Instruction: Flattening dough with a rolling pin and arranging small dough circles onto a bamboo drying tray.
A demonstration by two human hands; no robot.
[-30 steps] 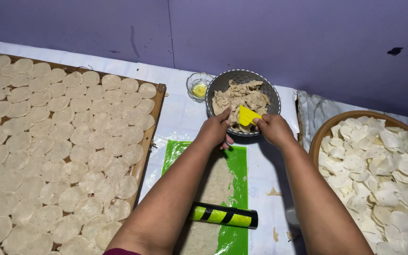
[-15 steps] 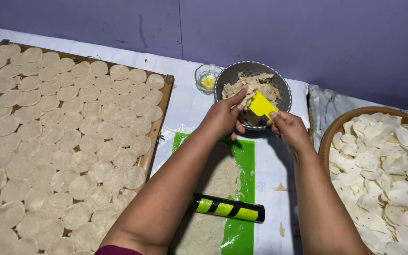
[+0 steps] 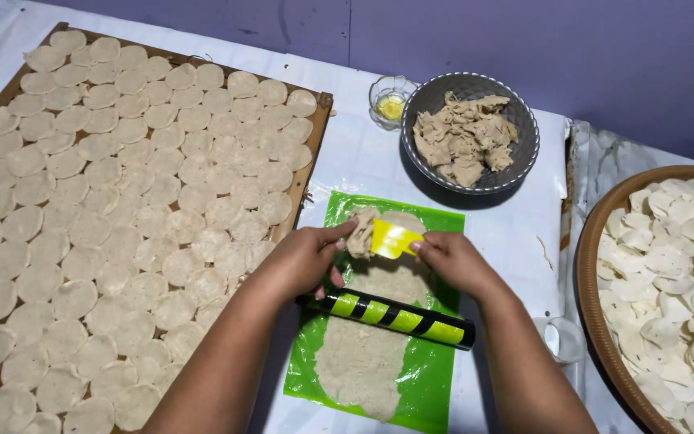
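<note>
Head view, looking down on the work surface. The fingers of the left hand (image 3: 303,259) are pinching a lump of dough (image 3: 361,231) between thumb and fingertips, and the lump is lying against the left edge of a yellow scraper (image 3: 393,239). The fingers of the right hand (image 3: 453,259) are closing on the right end of the scraper, thumb on top, so that the blade is sitting between the two hands and tilting slightly down toward the dough. Both hands are hovering over the upper part of a green mat (image 3: 431,366), on which a rolled sheet of dough (image 3: 363,354) is lying lengthwise. Both forearms are reaching up from the bottom edge and converging over the mat, wrists roughly level. Just below the hands a rolling pin (image 3: 395,317) with black and yellow stripes is lying across the sheet. Beyond the mat a grey bowl (image 3: 516,128) of shredded dough is standing, with a small glass dish (image 3: 389,100) of yellow liquid beside it. A wooden board (image 3: 319,149) of round dough discs is lying to the left, and a brown basket (image 3: 592,265) of discs to the right. Compared with half a second earlier, the hands and scraper are no longer at the bowl; they are now over the mat with a portion of dough.
</note>
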